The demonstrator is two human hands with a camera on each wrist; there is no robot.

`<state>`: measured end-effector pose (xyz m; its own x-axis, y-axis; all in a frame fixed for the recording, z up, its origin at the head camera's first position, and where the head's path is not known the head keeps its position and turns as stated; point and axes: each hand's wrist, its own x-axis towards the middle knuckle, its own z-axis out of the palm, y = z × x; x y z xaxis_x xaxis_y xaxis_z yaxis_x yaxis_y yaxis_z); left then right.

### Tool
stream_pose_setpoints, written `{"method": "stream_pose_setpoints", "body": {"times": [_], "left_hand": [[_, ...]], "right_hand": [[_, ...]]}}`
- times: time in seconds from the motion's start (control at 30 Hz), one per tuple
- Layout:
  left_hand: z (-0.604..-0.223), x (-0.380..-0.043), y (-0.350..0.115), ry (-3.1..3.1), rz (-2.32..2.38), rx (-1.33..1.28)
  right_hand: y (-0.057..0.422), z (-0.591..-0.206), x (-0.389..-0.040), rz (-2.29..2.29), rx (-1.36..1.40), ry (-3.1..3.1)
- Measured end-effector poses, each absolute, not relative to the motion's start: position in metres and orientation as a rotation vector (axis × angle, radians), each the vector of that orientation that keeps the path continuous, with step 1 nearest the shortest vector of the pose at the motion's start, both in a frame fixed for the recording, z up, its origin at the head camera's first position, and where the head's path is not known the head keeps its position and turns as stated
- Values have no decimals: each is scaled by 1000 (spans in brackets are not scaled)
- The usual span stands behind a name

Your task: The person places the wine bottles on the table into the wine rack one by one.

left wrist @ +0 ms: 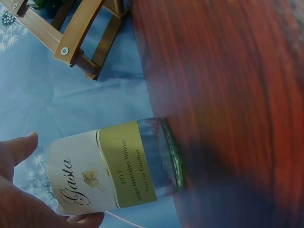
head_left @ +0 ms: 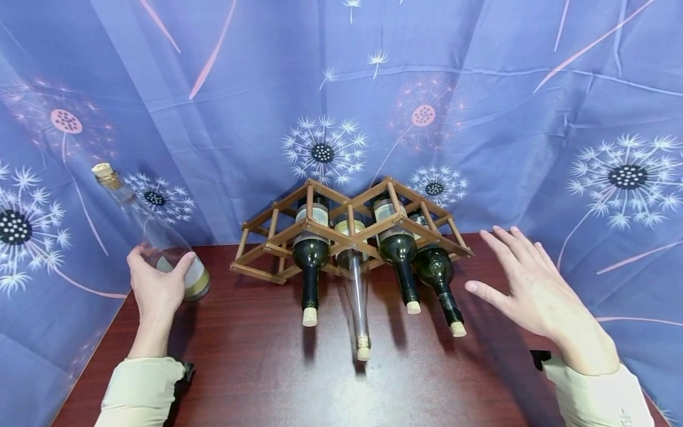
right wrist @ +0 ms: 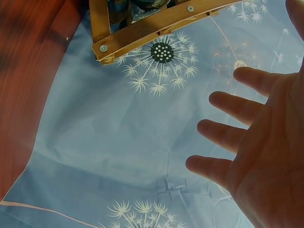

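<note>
On the left, my left hand (head_left: pixel 157 290) grips a clear glass wine bottle (head_left: pixel 197 280) low on its body, thumb on one side and fingers on the other. The corked bottle stands about upright, its neck leaning left in the head view. Its white and yellow-green label (left wrist: pixel 128 166) shows in the left wrist view; whether the base touches the table cannot be told. My right hand (head_left: pixel 539 302) hovers to the right of a wooden wine rack (head_left: pixel 352 242), fingers straight and spread, holding nothing. In the right wrist view its palm (right wrist: pixel 270 152) is bare.
The rack holds a green bottle (head_left: pixel 311 255), a clear bottle (head_left: pixel 358 296) and two more green bottles on the right, one of them (head_left: pixel 434 267) lower. Their corked necks point toward me. Blue dandelion-patterned cloth (head_left: pixel 240 118) surrounds the dark red wooden table (head_left: pixel 240 367).
</note>
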<state>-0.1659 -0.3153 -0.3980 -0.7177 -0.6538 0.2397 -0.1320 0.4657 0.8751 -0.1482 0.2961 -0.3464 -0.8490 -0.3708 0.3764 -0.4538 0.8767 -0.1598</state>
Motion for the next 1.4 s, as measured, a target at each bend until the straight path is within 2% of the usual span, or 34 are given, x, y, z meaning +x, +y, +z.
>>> {"method": "stream_pose_setpoints", "body": {"times": [0.43, 1.4], "left_hand": [[-391, -161, -313, -2108, -1243, 666], [-352, -141, -285, -1952, -1335, 523]], "right_hand": [[295, -345, -147, 347, 610, -2705], [289, -336, -144, 349, 636, -2675]]}}
